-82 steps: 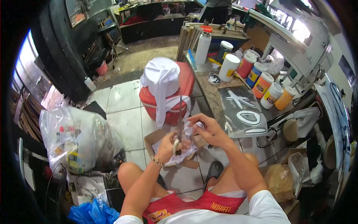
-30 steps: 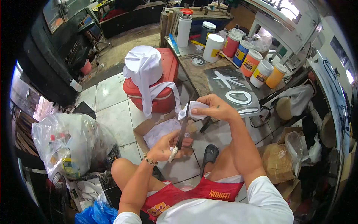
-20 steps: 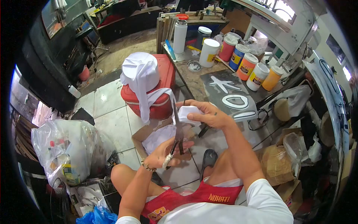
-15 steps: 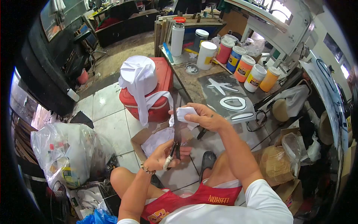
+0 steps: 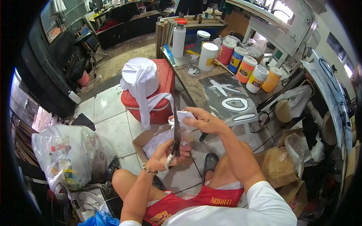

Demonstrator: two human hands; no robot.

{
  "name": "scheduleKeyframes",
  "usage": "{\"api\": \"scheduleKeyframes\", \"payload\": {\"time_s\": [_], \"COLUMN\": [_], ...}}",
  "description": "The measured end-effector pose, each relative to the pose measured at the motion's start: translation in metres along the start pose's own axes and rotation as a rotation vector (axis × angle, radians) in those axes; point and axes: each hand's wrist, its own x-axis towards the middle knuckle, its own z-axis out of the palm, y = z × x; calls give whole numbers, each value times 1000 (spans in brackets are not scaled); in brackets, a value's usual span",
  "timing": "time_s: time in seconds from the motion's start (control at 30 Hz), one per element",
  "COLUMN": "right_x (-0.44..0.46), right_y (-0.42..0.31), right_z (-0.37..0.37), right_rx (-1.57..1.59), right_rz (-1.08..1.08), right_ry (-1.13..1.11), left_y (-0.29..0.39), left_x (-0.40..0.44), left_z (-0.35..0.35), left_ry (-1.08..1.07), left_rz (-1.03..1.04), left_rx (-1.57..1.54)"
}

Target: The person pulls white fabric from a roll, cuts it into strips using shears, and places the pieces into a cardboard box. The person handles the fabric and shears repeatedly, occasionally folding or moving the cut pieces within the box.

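Scissors with dark blades and a white-wrapped handle stand upright in my left hand, whose fingers are partly around the handle. My right hand pinches a folded white cloth against the upper blades. Below, an open cardboard box holds more white cloth. Behind it, a white bucket draped with a long white cloth strip rests on a red cooler.
On the right, a low table carries paint jars, a white bottle and a black lettered sheet. A clear bag of containers is at left; a brown taped package lies at right.
The view has shifted, and the cooler and box sit differently in it. My right hand has brought the white cloth lower and against the blades, which look closer together than a moment ago.
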Motion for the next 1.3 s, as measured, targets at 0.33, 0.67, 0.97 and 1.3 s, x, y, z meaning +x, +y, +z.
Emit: {"api": "scheduleKeyframes", "payload": {"time_s": [0.33, 0.67, 0.97, 1.3], "right_x": [3, 24, 71, 64], "right_y": [14, 74, 128, 59], "right_z": [1, 9, 68, 2], "right_rx": [-175, -578, -430, 105], "right_rz": [-80, -242, -220, -36], "right_ry": [-75, 19, 20, 528], "left_y": [-11, 15, 31, 4], "left_x": [10, -4, -27, -9], "left_z": [-3, -20, -45, -35], "left_ry": [2, 333, 524, 237], "left_rz": [72, 351, 519, 229], "left_rx": [-200, 38, 127, -140]}}
